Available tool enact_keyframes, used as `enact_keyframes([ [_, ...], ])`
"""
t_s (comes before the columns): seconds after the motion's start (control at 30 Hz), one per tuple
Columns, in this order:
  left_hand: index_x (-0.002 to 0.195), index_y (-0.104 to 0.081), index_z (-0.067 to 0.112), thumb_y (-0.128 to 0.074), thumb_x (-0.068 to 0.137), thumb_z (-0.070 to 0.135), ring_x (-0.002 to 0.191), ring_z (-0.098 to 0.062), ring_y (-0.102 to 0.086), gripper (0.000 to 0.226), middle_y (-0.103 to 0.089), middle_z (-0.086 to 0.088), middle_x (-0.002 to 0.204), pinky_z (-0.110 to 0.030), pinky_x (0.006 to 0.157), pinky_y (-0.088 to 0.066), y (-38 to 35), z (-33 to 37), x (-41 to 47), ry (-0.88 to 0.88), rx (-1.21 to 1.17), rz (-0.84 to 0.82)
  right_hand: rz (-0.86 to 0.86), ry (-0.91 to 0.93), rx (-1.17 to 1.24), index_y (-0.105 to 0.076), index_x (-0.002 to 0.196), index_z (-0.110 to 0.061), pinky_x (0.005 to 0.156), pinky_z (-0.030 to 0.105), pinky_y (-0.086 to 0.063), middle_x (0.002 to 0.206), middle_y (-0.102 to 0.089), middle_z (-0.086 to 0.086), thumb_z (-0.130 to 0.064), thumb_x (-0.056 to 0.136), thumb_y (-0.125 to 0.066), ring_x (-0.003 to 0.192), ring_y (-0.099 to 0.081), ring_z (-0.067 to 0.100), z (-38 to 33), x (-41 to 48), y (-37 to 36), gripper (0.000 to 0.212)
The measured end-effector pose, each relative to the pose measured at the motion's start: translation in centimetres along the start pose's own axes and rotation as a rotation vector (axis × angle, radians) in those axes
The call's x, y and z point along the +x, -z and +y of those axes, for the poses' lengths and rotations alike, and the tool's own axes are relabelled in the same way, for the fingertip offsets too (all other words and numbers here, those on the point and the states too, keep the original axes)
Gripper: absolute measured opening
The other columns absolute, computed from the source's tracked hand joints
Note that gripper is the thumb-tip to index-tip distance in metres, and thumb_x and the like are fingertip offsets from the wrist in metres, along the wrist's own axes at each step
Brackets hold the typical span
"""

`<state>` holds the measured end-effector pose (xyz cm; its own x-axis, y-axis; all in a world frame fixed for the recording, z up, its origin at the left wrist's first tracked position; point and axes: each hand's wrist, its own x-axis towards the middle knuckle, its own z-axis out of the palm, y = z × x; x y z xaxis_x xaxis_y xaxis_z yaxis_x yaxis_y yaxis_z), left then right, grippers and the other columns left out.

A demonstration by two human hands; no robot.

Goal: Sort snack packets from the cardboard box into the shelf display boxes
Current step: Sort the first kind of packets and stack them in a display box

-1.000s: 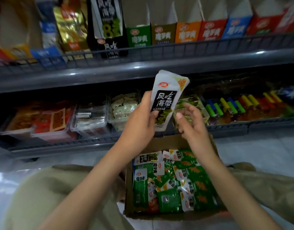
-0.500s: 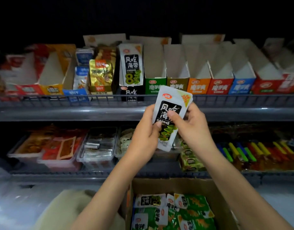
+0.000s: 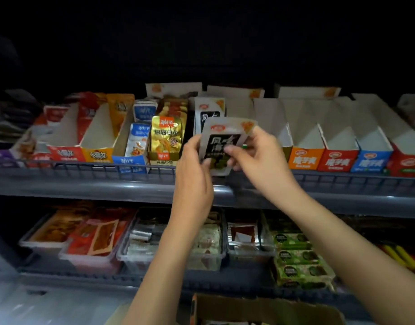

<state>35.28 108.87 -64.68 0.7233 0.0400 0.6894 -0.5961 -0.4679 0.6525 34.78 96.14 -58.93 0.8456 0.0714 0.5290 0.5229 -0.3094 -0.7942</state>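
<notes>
A white and black seaweed packet [image 3: 225, 139] is held upright in front of the upper shelf. My left hand [image 3: 194, 165] grips its left edge and my right hand [image 3: 258, 153] pinches its right side. Just behind it stands a display box with a matching white and black packet [image 3: 210, 110]. To the right runs a row of open display boxes with orange [image 3: 304, 158], red [image 3: 336, 160] and blue [image 3: 370, 161] fronts. The cardboard box [image 3: 267, 308] sits at the bottom edge, its contents mostly out of view.
Gold fish packets [image 3: 165, 137] and blue packets [image 3: 139, 139] fill boxes left of the hands. A grey wire rail [image 3: 84, 167] fronts the upper shelf. On the lower shelf stand clear tubs [image 3: 89, 240] and green packets [image 3: 295, 256].
Both hands have lifted the seaweed packet up and forward to the upper shelf's matching box. The view tilted up, so the cardboard box has dropped to the bottom edge.
</notes>
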Motion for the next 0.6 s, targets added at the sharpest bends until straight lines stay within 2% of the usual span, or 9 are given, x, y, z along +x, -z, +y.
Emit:
enact_keyframes([
  [0.07, 0.145, -0.023, 0.017, -0.046, 0.098, 0.016, 0.129, -0.018, -0.039, 0.053, -0.040, -0.005, 0.141, -0.038, 0.109, -0.034, 0.1, -0.6, 0.6, 0.013, 0.150, 0.031, 0.092, 0.094, 0.024, -0.050, 0.094, -0.034, 0.067, 0.018, -0.054, 0.086, -0.064, -0.011, -0.008, 0.090, -0.059, 0.071, -0.065, 0.002, -0.4, 1.4, 0.4, 0.028],
  [0.17, 0.144, -0.029, 0.007, -0.049, 0.096, 0.013, 0.136, -0.019, -0.027, 0.053, -0.035, -0.011, 0.147, -0.038, 0.112, -0.025, 0.2, -1.8, 1.0, -0.030, 0.362, 0.034, 0.162, 0.116, 0.142, -0.050, 0.092, -0.026, 0.061, 0.015, -0.051, 0.086, -0.062, -0.006, -0.002, 0.091, -0.056, 0.064, -0.061, 0.000, -0.5, 3.9, 0.6, 0.024],
  [0.23, 0.140, -0.038, 0.008, -0.045, 0.095, 0.015, 0.139, -0.017, -0.022, 0.045, -0.035, -0.011, 0.148, -0.041, 0.112, -0.023, 0.3, -2.7, 1.1, -0.051, 0.448, -0.002, 0.172, 0.097, 0.150, -0.049, 0.092, -0.025, 0.059, 0.014, -0.050, 0.086, -0.062, -0.004, -0.002, 0.092, -0.055, 0.062, -0.061, -0.001, -0.1, 5.6, 0.3, 0.024],
  [0.33, 0.128, -0.051, 0.013, -0.043, 0.095, 0.014, 0.141, -0.017, -0.024, 0.034, -0.041, -0.007, 0.146, -0.045, 0.111, -0.023, 0.4, -3.4, 1.2, -0.050, 0.483, -0.076, 0.154, 0.017, 0.111, -0.047, 0.088, -0.026, 0.053, 0.012, -0.047, 0.082, -0.061, -0.003, -0.005, 0.092, -0.056, 0.055, -0.060, -0.002, 1.2, 7.9, -0.4, 0.023],
  [0.47, 0.121, -0.053, 0.019, -0.044, 0.096, 0.014, 0.141, -0.013, -0.027, 0.028, -0.046, 0.000, 0.142, -0.043, 0.111, -0.021, 0.8, -3.9, 1.1, -0.032, 0.480, -0.120, 0.113, -0.083, 0.007, -0.046, 0.085, -0.027, 0.048, 0.010, -0.043, 0.087, -0.064, -0.003, -0.009, 0.091, -0.059, 0.050, -0.058, -0.003, 2.7, 10.0, -0.9, 0.023],
  [0.53, 0.121, -0.053, 0.019, -0.043, 0.096, 0.015, 0.141, -0.012, -0.027, 0.028, -0.046, 0.001, 0.143, -0.041, 0.111, -0.018, 0.9, -4.0, 1.2, -0.038, 0.478, -0.129, 0.131, -0.090, -0.003, -0.048, 0.086, -0.026, 0.054, 0.015, -0.049, 0.094, -0.066, -0.001, -0.010, 0.091, -0.060, 0.060, -0.061, 0.001, 3.0, 10.4, -0.8, 0.021],
  [0.6, 0.122, -0.052, 0.020, -0.044, 0.096, 0.015, 0.141, -0.011, -0.026, 0.028, -0.045, 0.001, 0.144, -0.037, 0.110, -0.015, 0.9, -4.0, 1.2, -0.045, 0.469, -0.149, 0.139, -0.061, -0.071, -0.051, 0.092, -0.024, 0.068, 0.023, -0.054, 0.098, -0.064, -0.006, -0.012, 0.090, -0.061, 0.080, -0.063, 0.006, 3.2, 10.4, -0.6, 0.016],
])
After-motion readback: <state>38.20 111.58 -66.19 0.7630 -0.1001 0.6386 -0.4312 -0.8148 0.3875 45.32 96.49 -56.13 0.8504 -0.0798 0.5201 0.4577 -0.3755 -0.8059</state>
